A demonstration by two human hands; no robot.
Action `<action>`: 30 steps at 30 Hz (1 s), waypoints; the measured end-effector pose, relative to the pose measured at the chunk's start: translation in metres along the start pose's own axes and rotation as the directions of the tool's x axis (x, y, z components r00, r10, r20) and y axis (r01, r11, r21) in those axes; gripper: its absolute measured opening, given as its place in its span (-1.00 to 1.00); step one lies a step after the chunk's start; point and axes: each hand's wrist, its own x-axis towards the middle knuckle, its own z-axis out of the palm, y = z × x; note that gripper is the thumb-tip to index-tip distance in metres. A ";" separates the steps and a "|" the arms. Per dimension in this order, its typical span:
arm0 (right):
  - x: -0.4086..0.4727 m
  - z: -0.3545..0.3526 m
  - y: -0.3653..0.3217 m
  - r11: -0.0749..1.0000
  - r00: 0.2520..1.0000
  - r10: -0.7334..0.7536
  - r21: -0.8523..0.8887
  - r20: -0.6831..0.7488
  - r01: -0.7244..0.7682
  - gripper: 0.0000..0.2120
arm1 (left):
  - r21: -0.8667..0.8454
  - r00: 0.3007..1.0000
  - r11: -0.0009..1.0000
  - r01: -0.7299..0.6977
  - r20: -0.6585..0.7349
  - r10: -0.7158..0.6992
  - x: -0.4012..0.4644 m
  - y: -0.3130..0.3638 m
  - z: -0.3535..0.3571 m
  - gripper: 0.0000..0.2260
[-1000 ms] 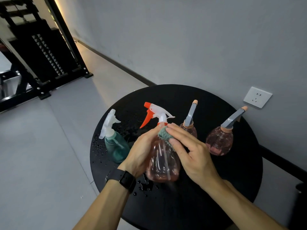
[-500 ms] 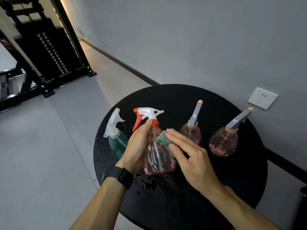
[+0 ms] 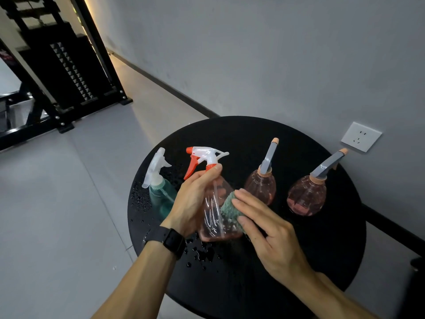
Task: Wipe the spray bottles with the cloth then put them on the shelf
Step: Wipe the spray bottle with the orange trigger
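My left hand (image 3: 192,199) grips a clear pink spray bottle (image 3: 215,210) with a red and white trigger head, holding it upright over the round black table (image 3: 299,249). My right hand (image 3: 264,229) presses a small green cloth (image 3: 230,209) flat against the bottle's right side with straight fingers. A teal bottle (image 3: 159,196) with a white trigger stands just left of my left hand. Two round pink bottles with grey nozzles stand to the right, one near (image 3: 262,187) and one farther right (image 3: 307,196).
Water drops lie on the table at its left edge (image 3: 140,199) and below the held bottle (image 3: 202,254). A grey wall with a white socket (image 3: 361,136) runs behind the table. A black metal rack (image 3: 69,72) stands on the grey floor at upper left.
The pink bottle has turned so its trigger head points left. My right hand and the cloth have slid down from the neck to the bottle's lower right side.
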 end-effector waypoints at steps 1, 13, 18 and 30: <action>0.003 0.000 0.000 1.000 1.000 -0.001 -0.005 -0.004 0.001 -0.65 | 0.002 1.000 1.000 0.001 0.022 -0.001 -0.001 -0.001 0.001 -0.51; 0.033 0.002 0.016 0.998 0.998 0.057 -0.027 -0.004 -0.057 -0.65 | 0.105 0.977 0.993 0.062 0.196 -0.082 -0.004 -0.002 0.004 -0.66; 0.025 0.005 0.010 0.999 0.998 0.052 0.004 0.018 -0.053 -0.67 | 0.056 0.989 0.994 0.092 0.107 -0.097 -0.006 0.000 0.006 -0.59; -0.010 0.003 -0.002 0.998 0.997 -0.061 -0.020 0.043 0.062 -0.66 | 0.029 0.995 0.996 -0.082 -0.050 0.083 0.000 0.004 -0.001 -0.54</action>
